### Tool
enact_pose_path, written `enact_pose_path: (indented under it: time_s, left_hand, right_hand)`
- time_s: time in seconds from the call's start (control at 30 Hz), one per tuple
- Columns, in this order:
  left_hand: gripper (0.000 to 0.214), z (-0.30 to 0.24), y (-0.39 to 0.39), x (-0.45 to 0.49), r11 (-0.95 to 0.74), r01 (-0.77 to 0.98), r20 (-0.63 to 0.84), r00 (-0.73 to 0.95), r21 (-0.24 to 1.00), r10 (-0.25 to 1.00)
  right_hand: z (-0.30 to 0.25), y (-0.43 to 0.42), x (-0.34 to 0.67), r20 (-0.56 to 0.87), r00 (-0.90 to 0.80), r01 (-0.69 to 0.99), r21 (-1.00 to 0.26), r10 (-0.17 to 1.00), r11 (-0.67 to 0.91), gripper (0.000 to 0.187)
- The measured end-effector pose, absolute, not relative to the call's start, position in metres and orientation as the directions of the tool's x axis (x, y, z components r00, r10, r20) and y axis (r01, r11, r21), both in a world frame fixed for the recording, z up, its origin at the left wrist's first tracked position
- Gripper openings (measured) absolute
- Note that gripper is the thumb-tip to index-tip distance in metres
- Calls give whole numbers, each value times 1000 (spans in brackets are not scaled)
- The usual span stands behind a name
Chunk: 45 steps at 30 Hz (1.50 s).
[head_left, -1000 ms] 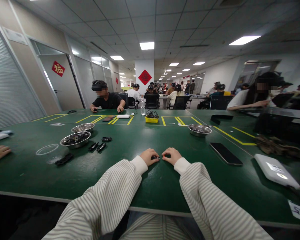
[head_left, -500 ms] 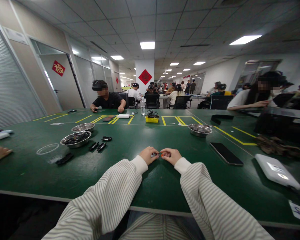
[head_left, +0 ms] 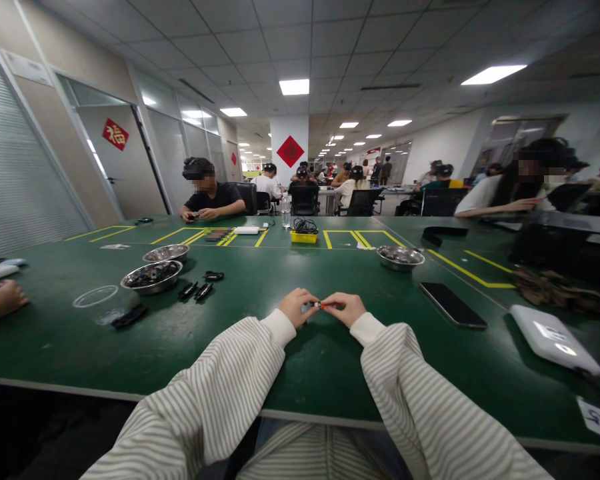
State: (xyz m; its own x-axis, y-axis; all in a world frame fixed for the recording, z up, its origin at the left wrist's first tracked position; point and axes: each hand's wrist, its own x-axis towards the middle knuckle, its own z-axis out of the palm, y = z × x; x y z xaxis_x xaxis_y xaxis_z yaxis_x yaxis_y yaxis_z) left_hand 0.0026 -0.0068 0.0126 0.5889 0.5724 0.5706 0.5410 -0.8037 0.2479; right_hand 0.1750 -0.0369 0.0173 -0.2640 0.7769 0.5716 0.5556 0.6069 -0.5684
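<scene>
My left hand (head_left: 295,306) and my right hand (head_left: 347,308) meet just above the green table (head_left: 260,360), fingers curled. Between their fingertips they pinch a small part (head_left: 319,305) with a silvery end on the left and an orange end on the right. It is too small to name more exactly. Both forearms in striped sleeves reach out from the near edge.
Two steel bowls (head_left: 151,277) with dark parts stand at the left, with loose black pieces (head_left: 195,291) and a clear lid (head_left: 96,296) near them. A third bowl (head_left: 400,257), a phone (head_left: 451,305) and a white device (head_left: 550,339) lie right. Another person's hand (head_left: 0,299) is far left.
My two hands have lifted slightly and shifted a little right, still pinched together. The orange end of the small part now shows between the fingertips. The person across drew both hands together.
</scene>
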Motion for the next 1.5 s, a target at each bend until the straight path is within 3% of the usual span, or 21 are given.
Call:
enact_pose_path:
  time_s: [0.17, 0.4, 0.63, 0.83, 1.0, 1.1, 1.2, 1.3, 1.4, 1.5]
  left_hand:
    - [24, 15, -9, 4, -815, 520, 592, 583, 253, 556]
    - [24, 14, -11, 4, -834, 505, 598, 605, 222, 525]
    - [23, 13, -12, 5, -827, 517, 623, 578, 222, 528]
    - [28, 13, -15, 3, -853, 478, 636, 594, 212, 491]
    - [24, 7, -5, 7, -873, 462, 644, 621, 159, 446]
    - [25, 5, 20, -6, -803, 583, 633, 575, 127, 518]
    - [25, 7, 54, -41, -591, 795, 597, 410, 137, 689]
    - [26, 8, 84, -82, -285, 942, 521, 155, 179, 840]
    - [27, 5, 99, -106, -84, 984, 432, 8, 158, 902]
    - [27, 2, 102, -110, -18, 995, 381, -20, 98, 925]
  right_hand:
    - [16, -37, 174, 595, -212, 570, -569, 775, 593, 15]
    - [11, -34, 173, 535, -125, 432, -728, 835, 532, 13]
    - [19, -37, 173, 563, -146, 387, -724, 814, 571, 8]
    - [12, -32, 173, 462, -67, 348, -820, 884, 455, 13]
    - [10, -29, 170, 425, -21, 443, -807, 905, 390, 20]
    - [19, -30, 184, 449, 6, 608, -711, 893, 353, 19]
    - [31, -34, 227, 457, 121, 827, -537, 881, 166, 18]
    - [35, -43, 292, 449, 329, 927, -324, 831, -192, 26]
    - [31, -54, 354, 402, 619, 783, -250, 674, -570, 54]
    - [23, -59, 392, 264, 807, 587, -273, 528, -762, 79]
